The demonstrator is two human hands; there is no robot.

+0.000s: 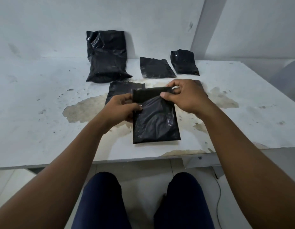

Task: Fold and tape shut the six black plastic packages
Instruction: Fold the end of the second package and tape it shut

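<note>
Held package (156, 119): black plastic film, glossy, wrinkled; folded top flap duller. Big bag (107, 55): same shiny crinkled plastic. Bench (44, 113): white painted top, matt, worn, paint peeled in brownish patches.

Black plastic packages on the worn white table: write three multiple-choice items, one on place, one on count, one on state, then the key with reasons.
1. Where is the largest black plastic package?
A. Propped against the back wall
B. Flat at the near table edge
C. On the floor

2. How many black packages lie apart from the hands, fully in view?
A. One
B. Three
C. Seven

3. What is the state of the black plastic package in the hands?
A. Lying untouched
B. Top flap being folded over, both hands gripping it
C. Torn in two

Key: 1 A, its upper part leans on the wall behind the worn white table. 2 B, the large one plus two smaller ones; others are partly hidden behind the hands. 3 B, the left hand and right hand pinch the folded top edge.
</note>
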